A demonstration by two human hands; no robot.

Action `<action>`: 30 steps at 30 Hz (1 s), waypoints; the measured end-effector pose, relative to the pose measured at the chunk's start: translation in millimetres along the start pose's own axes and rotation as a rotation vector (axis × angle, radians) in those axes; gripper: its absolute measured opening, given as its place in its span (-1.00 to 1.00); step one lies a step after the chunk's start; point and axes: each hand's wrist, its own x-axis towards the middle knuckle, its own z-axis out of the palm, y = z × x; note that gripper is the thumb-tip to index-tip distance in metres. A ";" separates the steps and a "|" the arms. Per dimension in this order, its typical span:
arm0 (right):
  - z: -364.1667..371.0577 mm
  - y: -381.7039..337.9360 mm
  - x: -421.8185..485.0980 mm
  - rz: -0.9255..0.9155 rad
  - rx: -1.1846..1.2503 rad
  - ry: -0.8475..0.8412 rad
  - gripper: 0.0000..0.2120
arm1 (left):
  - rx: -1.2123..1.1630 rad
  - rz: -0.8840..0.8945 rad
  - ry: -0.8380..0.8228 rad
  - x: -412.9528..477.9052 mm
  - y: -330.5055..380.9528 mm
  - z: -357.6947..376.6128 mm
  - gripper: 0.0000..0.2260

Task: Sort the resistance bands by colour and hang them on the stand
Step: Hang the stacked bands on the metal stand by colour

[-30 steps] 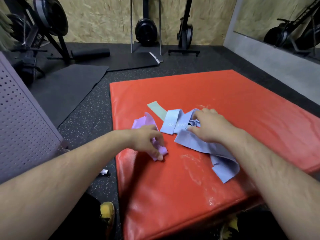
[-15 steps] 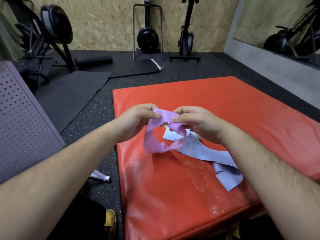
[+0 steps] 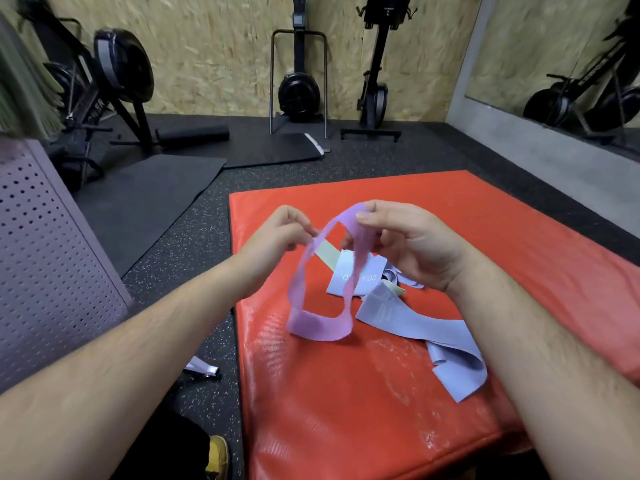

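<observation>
A purple resistance band (image 3: 317,325) hangs as an open loop between my hands, its bottom resting on the red mat (image 3: 346,410). My left hand (image 3: 280,233) pinches its left side and my right hand (image 3: 401,237) pinches its top between thumb and fingers. Under and behind the loop lie blue bands (image 3: 426,334) in a loose heap on the mat. A pale green band (image 3: 325,254) pokes out from beneath them.
A purple perforated panel (image 3: 52,258) stands at the left on the speckled floor. Black mats (image 3: 145,195) and rowing machines (image 3: 298,88) fill the back by the wooden wall. A small clip-like object (image 3: 204,367) lies on the floor beside the mat. A yellow shoe (image 3: 218,455) shows below.
My left hand lifted the purple band off the mat, my right hand left the blue heap and took hold of it too, and both hands have spread it into an open loop.
</observation>
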 end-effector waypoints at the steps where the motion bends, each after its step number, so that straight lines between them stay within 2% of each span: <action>1: 0.5 -0.9 2.1 -0.001 -0.010 0.009 -0.83 | 0.036 0.064 0.061 -0.4 0.1 4.3 -0.86; 4: 3.6 -1.5 8.0 -0.012 -0.026 0.043 -0.71 | 0.013 0.198 0.186 -4.2 6.5 15.1 -0.98; 5: 4.7 -2.1 9.5 -0.019 -0.018 0.055 -0.68 | -0.001 0.213 0.200 -4.5 7.2 17.5 -0.90; 8: 6.2 -6.0 12.5 -0.041 0.044 0.082 -0.63 | -0.087 0.134 0.123 -5.0 8.7 27.3 -0.68; 11: 4.9 -10.9 14.0 -0.061 0.082 0.131 -0.59 | -0.187 0.013 0.004 -5.4 5.4 34.9 -0.60; 16: -4.7 -5.1 16.4 -0.001 0.072 0.286 -0.68 | 0.017 0.099 0.023 -7.9 -6.1 32.4 -0.91; 19: -9.5 1.1 13.8 0.170 -0.019 0.357 -0.79 | 0.025 0.136 0.114 -6.9 -3.2 32.0 -0.93; 22: -10.0 7.4 12.1 0.280 -0.149 0.433 -0.69 | 0.062 0.160 0.162 -6.3 0.4 33.1 -0.95; 24: -8.3 9.1 12.7 0.229 -0.368 0.454 -0.64 | 0.095 0.181 0.177 -6.8 2.5 34.7 -0.95; 27: -2.1 9.6 14.5 0.016 -0.681 0.458 -0.85 | 0.146 0.227 0.226 -5.8 7.2 34.5 -0.94; 29: 2.6 8.9 15.5 -0.107 -0.718 0.421 -0.98 | 0.155 0.241 0.247 -6.8 12.0 33.1 -0.92; 30: 5.4 7.5 16.5 -0.136 -0.721 0.404 -0.97 | 0.148 0.247 0.266 -8.0 15.1 31.8 -0.88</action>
